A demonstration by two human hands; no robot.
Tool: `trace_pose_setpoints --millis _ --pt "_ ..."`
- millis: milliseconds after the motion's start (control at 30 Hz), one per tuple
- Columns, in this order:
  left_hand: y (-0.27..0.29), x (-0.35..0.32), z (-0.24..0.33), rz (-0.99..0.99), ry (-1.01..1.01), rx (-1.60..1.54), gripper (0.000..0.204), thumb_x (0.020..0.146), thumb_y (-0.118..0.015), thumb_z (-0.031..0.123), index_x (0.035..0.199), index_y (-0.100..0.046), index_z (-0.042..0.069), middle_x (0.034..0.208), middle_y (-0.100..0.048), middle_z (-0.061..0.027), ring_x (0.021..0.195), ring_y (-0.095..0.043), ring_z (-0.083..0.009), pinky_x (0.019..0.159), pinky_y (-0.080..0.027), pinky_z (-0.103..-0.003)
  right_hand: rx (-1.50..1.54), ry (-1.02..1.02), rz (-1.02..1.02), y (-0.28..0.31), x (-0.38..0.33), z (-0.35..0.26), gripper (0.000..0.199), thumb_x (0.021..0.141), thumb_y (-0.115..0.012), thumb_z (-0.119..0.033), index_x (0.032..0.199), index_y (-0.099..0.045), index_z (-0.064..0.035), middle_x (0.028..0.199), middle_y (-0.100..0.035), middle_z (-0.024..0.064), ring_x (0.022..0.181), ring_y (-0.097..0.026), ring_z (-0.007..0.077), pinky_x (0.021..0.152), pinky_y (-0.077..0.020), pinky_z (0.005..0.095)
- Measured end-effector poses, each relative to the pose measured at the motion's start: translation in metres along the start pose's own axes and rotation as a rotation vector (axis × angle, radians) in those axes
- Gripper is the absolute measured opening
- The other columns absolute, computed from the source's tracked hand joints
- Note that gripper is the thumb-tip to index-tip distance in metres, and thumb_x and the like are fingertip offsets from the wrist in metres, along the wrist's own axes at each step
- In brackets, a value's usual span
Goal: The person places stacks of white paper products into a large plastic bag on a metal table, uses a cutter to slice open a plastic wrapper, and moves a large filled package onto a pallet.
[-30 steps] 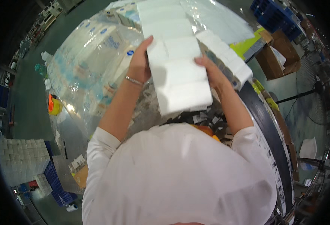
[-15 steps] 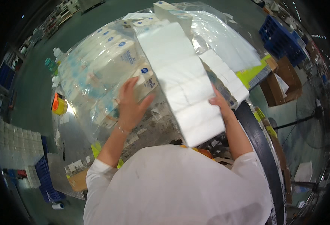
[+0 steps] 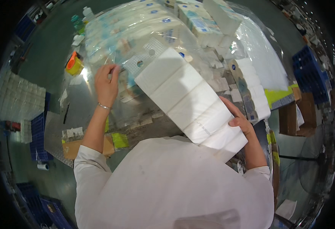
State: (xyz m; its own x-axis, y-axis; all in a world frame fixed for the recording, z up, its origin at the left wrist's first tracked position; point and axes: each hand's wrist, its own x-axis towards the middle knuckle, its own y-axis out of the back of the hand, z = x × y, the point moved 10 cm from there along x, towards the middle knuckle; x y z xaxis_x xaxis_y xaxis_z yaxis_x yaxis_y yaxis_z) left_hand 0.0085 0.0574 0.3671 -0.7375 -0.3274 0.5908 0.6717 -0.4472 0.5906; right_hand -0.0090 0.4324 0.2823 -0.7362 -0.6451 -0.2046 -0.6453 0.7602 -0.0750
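Observation:
My right hand (image 3: 237, 121) grips the near right end of a long white tissue multipack (image 3: 190, 99), thumb on top, fingers under its edge. The multipack slants from upper left to lower right, its plain ribbed face up. From its far end sticks out a clear, dotted plastic strip (image 3: 144, 57) with round holes. To the left of that strip, my left hand (image 3: 105, 82) is raised with its fingers curled together against the thumb. Whether a bit of film is between them I cannot make out. Film-wrapped tissue packs (image 3: 137, 30) lie beyond the hands on the metal table (image 3: 87, 114).
Another tissue multipack (image 3: 251, 89) lies right of the held one. A yellow and orange tape roll (image 3: 74, 64) and bottles (image 3: 77, 23) stand at the left. Upright tissue packs (image 3: 200, 23) and clear film sheets (image 3: 262, 49) are at the back. A cardboard box (image 3: 299, 116) sits right.
The multipack has swung its far end left and come nearer, and its dotted strip now shows. My left hand has moved left, its fingers closing from a spread pose. The view has shifted.

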Motion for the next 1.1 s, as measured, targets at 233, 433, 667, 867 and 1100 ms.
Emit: trace_pose_setpoints --millis 233,433,667,867,1100 --pt "0.043 0.021 0.073 0.118 -0.189 -0.279 0.01 0.077 -0.062 0.01 0.081 -0.062 0.001 0.079 -0.058 -0.0091 0.067 -0.054 -0.0209 0.061 -0.043 -0.027 0.114 -0.05 -0.18 -0.053 0.059 0.005 0.089 0.053 -0.063 -0.033 0.131 -0.032 -0.0052 0.119 -0.044 0.0162 0.108 -0.044 0.0241 0.092 -0.0341 0.0305" --pt "0.05 -0.034 0.093 0.107 -0.505 0.135 0.018 0.073 -0.063 0.004 0.091 -0.061 0.006 0.077 -0.056 -0.0077 0.073 -0.053 -0.0251 0.064 -0.043 -0.032 0.153 0.026 0.072 -0.035 0.057 0.021 0.081 0.057 -0.061 -0.027 0.129 -0.034 -0.0032 0.122 -0.043 0.0154 0.107 -0.046 0.0236 0.087 -0.0395 0.0291" --pt "0.036 -0.052 0.0 0.113 -0.29 -0.165 0.01 0.074 -0.063 0.01 0.082 -0.058 0.007 0.072 -0.055 -0.0072 0.058 -0.054 -0.0222 0.049 -0.041 -0.031 0.223 0.038 0.683 -0.043 0.044 -0.005 0.078 0.07 -0.063 -0.027 0.13 -0.021 -0.0028 0.114 -0.044 0.0185 0.1 -0.049 0.0243 0.072 -0.0463 0.0361" --pt "0.031 -0.041 0.0 -0.066 -0.041 -0.633 0.006 0.081 -0.059 0.01 0.08 -0.055 0.005 0.057 -0.05 -0.006 0.048 -0.043 -0.0126 0.046 -0.037 -0.025 0.078 -0.034 0.69 -0.115 0.149 -0.04 0.086 0.073 -0.068 -0.026 0.133 -0.012 -0.0009 0.112 -0.045 0.0176 0.091 -0.054 0.0238 0.07 -0.0494 0.0366" --pt "0.015 -0.06 -0.005 -0.207 -0.236 -0.334 0.011 0.078 -0.062 0.015 0.081 -0.057 0.006 0.059 -0.055 -0.0075 0.049 -0.051 -0.0194 0.047 -0.04 -0.029 -0.527 0.371 0.355 -0.057 0.209 -0.067 0.061 0.075 -0.061 -0.016 0.128 -0.036 0.0009 0.099 -0.056 0.0147 0.078 -0.058 0.021 0.074 -0.0459 0.0323"
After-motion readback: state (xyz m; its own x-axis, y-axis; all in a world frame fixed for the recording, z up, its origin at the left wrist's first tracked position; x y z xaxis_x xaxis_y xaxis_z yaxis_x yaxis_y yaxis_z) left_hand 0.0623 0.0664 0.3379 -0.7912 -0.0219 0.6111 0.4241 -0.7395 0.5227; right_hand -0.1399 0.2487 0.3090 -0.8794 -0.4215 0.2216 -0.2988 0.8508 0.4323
